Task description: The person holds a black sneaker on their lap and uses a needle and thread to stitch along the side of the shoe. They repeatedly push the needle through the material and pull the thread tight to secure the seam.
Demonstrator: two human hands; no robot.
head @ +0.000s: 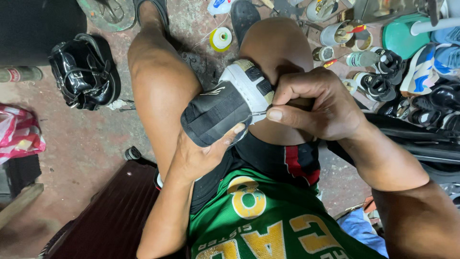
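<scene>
The black-and-white sneaker [229, 106] lies across the person's lap at frame centre, braced between the bare knees, toe toward 7 o'clock. It appears light, with a soft fabric upper and a stiffer rubber sole edge; the firm sole rim is judged the best hold. The left hand [199, 153] cups the upper from 6 o'clock, fingers wrapped underneath, thumb pressing the side. The right hand [320, 103] enters from 4 o'clock, clenched, thumb and forefinger pinching at the sole seam.
</scene>
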